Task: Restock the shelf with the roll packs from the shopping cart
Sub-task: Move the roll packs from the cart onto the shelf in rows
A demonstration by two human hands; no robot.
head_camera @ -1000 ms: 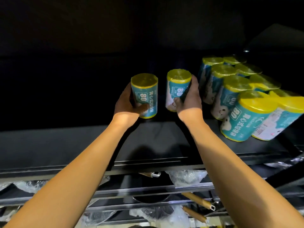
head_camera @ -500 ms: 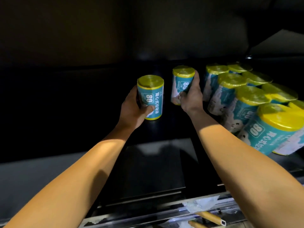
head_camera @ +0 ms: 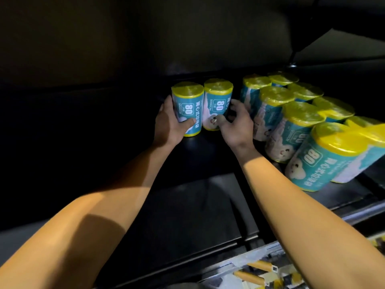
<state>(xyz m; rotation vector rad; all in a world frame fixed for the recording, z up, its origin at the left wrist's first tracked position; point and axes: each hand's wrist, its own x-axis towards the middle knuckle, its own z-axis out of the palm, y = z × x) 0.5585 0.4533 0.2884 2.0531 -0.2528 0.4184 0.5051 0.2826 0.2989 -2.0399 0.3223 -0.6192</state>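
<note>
Two teal roll packs with yellow tops stand upright, side by side, deep on the dark shelf (head_camera: 208, 205). My left hand (head_camera: 169, 124) grips the left roll pack (head_camera: 188, 103) from its left side, thumb across the front. My right hand (head_camera: 237, 126) curls round the right roll pack (head_camera: 217, 101), thumb on its lower front and fingers behind its right side. Both arms reach in from below.
Several identical roll packs (head_camera: 291, 126) stand in two rows on the right of the shelf, from the back to the front edge; the nearest one (head_camera: 325, 157) leans close to my right forearm. Wooden-handled items (head_camera: 260, 265) lie on the rack below. The shelf's left part is dark.
Both hands have carried their packs further back and closer together; the packs now stand next to each other on the shelf. My view has moved nearer the shelf.
</note>
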